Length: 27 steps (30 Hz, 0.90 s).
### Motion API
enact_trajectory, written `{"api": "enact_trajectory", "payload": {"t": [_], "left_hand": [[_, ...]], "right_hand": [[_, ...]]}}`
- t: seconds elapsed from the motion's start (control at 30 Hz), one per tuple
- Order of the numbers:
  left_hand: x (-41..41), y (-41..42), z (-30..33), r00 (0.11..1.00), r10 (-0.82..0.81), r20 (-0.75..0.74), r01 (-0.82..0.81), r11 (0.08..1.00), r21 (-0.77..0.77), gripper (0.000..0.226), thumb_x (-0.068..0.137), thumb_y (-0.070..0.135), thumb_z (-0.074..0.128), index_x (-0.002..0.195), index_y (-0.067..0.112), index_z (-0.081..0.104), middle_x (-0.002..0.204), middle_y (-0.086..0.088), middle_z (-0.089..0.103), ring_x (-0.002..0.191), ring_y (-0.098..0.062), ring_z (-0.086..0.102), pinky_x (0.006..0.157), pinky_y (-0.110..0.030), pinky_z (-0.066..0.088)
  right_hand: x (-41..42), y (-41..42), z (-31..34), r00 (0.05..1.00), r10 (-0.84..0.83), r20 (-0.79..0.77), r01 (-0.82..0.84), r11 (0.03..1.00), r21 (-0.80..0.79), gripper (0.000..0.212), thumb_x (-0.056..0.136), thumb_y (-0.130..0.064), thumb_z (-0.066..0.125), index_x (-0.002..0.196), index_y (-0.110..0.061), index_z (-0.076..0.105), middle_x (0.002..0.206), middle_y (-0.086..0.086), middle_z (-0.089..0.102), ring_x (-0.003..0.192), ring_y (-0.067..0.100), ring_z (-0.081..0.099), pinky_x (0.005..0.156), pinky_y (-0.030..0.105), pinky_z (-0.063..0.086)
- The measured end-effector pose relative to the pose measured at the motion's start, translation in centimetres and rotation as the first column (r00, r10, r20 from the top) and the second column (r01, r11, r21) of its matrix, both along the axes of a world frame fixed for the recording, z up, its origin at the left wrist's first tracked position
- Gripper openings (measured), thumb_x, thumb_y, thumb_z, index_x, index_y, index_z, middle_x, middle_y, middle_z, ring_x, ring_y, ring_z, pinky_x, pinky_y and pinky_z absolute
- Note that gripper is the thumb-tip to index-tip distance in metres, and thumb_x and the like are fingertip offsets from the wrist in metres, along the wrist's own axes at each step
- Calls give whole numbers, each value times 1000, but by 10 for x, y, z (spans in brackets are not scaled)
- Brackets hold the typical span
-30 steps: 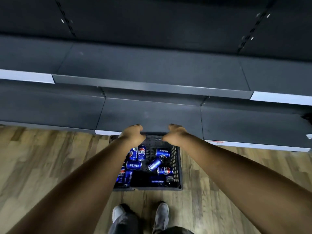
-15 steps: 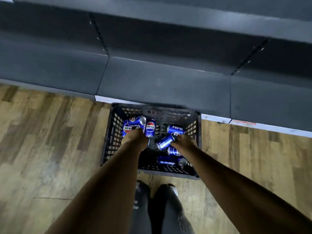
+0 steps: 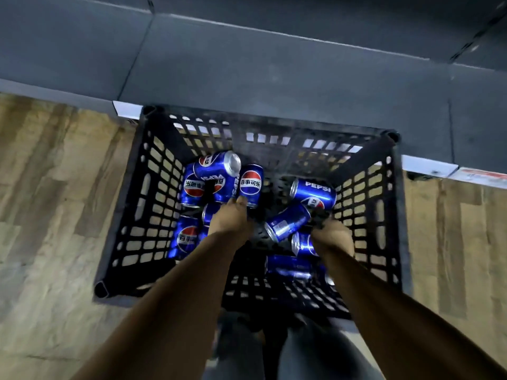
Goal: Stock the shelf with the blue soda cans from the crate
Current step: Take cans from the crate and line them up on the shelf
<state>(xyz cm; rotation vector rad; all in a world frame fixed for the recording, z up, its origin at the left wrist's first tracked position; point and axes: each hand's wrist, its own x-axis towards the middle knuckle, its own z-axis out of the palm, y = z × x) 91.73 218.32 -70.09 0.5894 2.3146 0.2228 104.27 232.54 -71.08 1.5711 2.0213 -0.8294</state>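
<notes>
A black plastic crate (image 3: 153, 204) stands on the floor against the bottom dark grey shelf (image 3: 274, 78). Several blue soda cans lie jumbled in it. My left hand (image 3: 230, 219) is down among the left cluster; a fingertip touches an upright-logo can (image 3: 251, 185), and another can (image 3: 210, 215) shows at the hand's left edge. My right hand (image 3: 333, 238) is low in the right half, beside a slanted can (image 3: 288, 223) and over another can (image 3: 301, 244). The fingers of both hands point down and are hidden.
Wooden floor (image 3: 55, 187) lies on both sides of the crate. The shelf's white price strip (image 3: 428, 167) runs along its front edge. My legs and a shoe (image 3: 233, 341) are just behind the crate's near wall.
Both hands left the crate's far rim and went down inside among the cans. My head dropped closer, so the crate now fills the view and the upper shelves are out of sight.
</notes>
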Motion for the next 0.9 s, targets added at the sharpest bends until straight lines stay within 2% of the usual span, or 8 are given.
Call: {"api": "enact_trajectory", "payload": {"t": [0.17,0.37,0.43,0.57,0.67,0.73,0.83,0.9], "left_hand": [[-9,19,-65,941,-302,-154,300,953,-34,31,93,14,42,121,9,51,123,-14,58,111,-33,55,86,-38,45],[-34,56,-96,790,-555,-261,567,823,-36,27,93,14,41,116,9,53,118,-11,59,108,-31,55,83,-36,43],[-45,60,-103,789,-537,-298,556,831,-24,29,92,12,41,117,10,54,117,-11,60,106,-33,56,82,-37,44],[-54,52,-120,853,-409,-325,439,898,20,28,90,13,42,114,11,57,114,-14,61,102,-36,57,80,-38,44],[-49,48,-128,875,-331,-354,368,929,41,27,92,13,40,112,7,56,117,-15,57,103,-36,55,80,-39,43],[-46,48,-132,880,-301,-368,345,937,59,28,93,14,38,114,5,56,119,-14,55,105,-35,54,79,-39,42],[-44,50,-140,890,-267,-370,319,944,88,29,93,14,39,114,5,57,120,-14,53,105,-34,53,79,-38,42],[-43,49,-141,890,-228,-395,295,948,118,29,92,14,39,113,5,58,120,-14,53,107,-33,52,80,-38,43]], "right_hand": [[-8,21,-72,995,-7,-101,16,996,89,36,88,-14,54,123,-6,55,120,19,60,113,33,55,88,33,45],[-35,43,-111,911,-354,-210,375,925,67,49,98,-35,46,125,5,51,129,21,54,119,34,52,85,32,41],[-46,56,-121,830,-510,-226,517,856,-32,62,97,-48,41,133,3,44,136,19,48,122,33,49,84,31,37],[-55,78,-140,697,-668,-262,627,745,-231,71,93,-60,39,140,-7,38,139,9,48,126,29,47,106,39,38],[-61,87,-140,538,-786,-304,702,618,-354,74,83,-69,47,130,-12,49,122,9,59,106,29,61,87,41,51],[-68,89,-141,531,-811,-246,732,585,-350,93,64,-84,52,124,-14,52,110,9,61,92,27,61,77,39,49],[-75,95,-153,568,-781,-258,716,624,-313,127,28,-97,53,127,-17,50,115,5,59,100,28,56,86,41,45],[-83,83,-141,617,-716,-326,593,696,-405,98,62,-83,56,136,-19,46,130,2,55,101,20,57,79,30,46]]}}
